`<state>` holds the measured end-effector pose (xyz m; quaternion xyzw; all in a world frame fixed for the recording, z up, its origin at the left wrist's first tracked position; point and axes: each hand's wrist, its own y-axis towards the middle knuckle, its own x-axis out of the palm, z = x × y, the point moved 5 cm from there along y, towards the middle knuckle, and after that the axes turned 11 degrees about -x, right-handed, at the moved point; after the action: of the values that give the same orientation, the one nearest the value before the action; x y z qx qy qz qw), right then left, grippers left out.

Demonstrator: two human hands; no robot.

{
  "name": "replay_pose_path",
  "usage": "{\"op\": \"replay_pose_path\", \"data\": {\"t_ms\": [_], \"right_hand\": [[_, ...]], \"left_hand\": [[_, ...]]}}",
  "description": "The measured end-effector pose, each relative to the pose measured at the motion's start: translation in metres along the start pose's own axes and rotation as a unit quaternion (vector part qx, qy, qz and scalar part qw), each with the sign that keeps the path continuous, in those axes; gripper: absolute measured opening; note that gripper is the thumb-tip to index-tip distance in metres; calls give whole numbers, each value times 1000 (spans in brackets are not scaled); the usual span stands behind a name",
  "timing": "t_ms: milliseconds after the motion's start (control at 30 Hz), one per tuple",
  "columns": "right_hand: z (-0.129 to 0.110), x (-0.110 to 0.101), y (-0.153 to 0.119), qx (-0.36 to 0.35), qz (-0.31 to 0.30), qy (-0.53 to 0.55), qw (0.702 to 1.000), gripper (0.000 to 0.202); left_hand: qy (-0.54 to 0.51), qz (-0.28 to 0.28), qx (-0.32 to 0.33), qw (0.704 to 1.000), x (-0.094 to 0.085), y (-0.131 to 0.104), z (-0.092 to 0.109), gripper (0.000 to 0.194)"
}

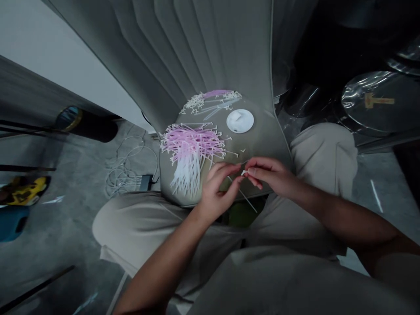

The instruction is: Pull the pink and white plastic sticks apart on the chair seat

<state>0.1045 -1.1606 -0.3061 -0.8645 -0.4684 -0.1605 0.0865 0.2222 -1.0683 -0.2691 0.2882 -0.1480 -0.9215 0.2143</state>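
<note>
Above the front of the grey chair seat, my two hands meet fingertip to fingertip. My right hand pinches a small white plastic piece between thumb and fingers. Curled in from the other side, my left hand has its thumb and fingertips at the same piece. A thin white stick slants under my left thumb past the seat's edge; whether a hand holds it is unclear. Left of my hands lies a bundle of pink-and-white thin sticks with small white tips. A tiny white piece rests just beyond my fingers.
Farther back on the seat are a white round dish, clear strips and a cluster of small white pieces. A tangled cable lies on the floor at left. A round plastic-covered lid stands at right.
</note>
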Motion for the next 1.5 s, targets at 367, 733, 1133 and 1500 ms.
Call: {"op": "replay_pose_path", "data": {"t_ms": [367,733,1133,1500], "right_hand": [[10,1,0,36,-13,-47,998,19],[20,-6,0,49,55,-87,994,27],[16,-10,6,34,68,-117,990,23],[16,-10,8,56,56,-130,988,23]], "left_hand": [[-1,-20,-18,1000,-1,1,-8,20],[236,-17,118,964,3,-5,-8,27],[179,-18,44,983,7,-3,-20,25],[164,-44,59,984,5,3,-19,22]]}}
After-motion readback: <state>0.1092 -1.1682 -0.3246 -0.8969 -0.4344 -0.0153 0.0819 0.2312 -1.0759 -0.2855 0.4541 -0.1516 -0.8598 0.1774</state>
